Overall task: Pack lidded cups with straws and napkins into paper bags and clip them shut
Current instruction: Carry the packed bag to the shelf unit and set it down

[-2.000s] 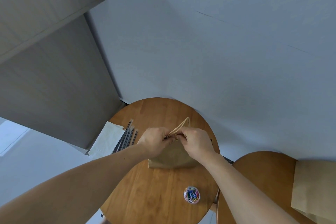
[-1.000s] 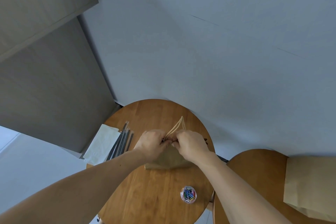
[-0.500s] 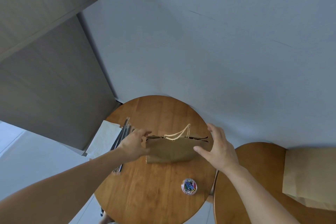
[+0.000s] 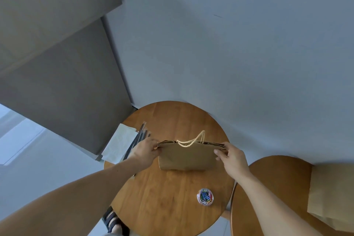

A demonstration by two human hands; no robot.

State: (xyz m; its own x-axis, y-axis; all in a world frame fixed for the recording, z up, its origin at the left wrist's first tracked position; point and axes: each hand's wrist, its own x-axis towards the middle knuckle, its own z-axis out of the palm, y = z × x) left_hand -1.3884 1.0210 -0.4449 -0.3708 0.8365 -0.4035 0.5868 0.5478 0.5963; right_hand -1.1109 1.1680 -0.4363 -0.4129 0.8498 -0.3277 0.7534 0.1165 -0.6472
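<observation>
A brown paper bag with cream rope handles stands upright in the middle of a round wooden table. My left hand pinches the bag's top left corner. My right hand pinches the top right corner. The bag's mouth is pressed nearly flat between them, and what is inside is hidden. A small clear tub of coloured paper clips sits on the table, near and to the right of the bag. White napkins and several dark wrapped straws lie at the table's left edge.
A second round wooden table stands at the right with flat brown paper bags stacked on it. A grey cabinet stands behind on the left and a pale wall behind. A sandalled foot shows under the near table edge.
Both hands left the middle of the bag's top by the handles and moved apart. They now hold the two top corners, and the right hand has closed on its corner.
</observation>
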